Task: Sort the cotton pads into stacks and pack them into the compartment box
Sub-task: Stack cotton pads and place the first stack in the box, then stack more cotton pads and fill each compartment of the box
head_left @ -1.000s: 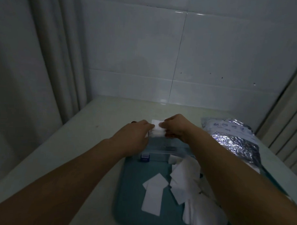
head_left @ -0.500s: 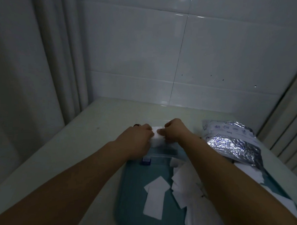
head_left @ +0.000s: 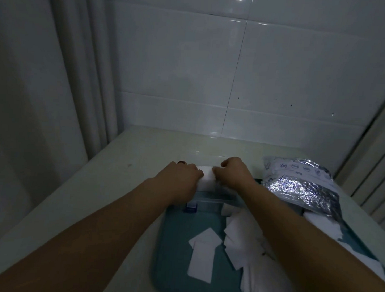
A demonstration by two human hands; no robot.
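A white stack of cotton pads (head_left: 208, 179) sits between my two hands over the clear compartment box (head_left: 213, 198), which has a blue latch at its front. My left hand (head_left: 181, 178) grips the stack's left side with curled fingers. My right hand (head_left: 232, 175) holds the right side, thumb on top. Most of the box is hidden under my hands. Loose white cotton pads (head_left: 245, 239) lie scattered on the teal mat (head_left: 175, 243) near me.
A silver foil bag (head_left: 301, 184) lies at the right of the box, partly over more pads. The pale table (head_left: 125, 176) runs back to a tiled wall. A curtain hangs at the left and a door frame stands at the right.
Both hands with the stack have sunk lower onto the box. The stack now shows less above my fingers.
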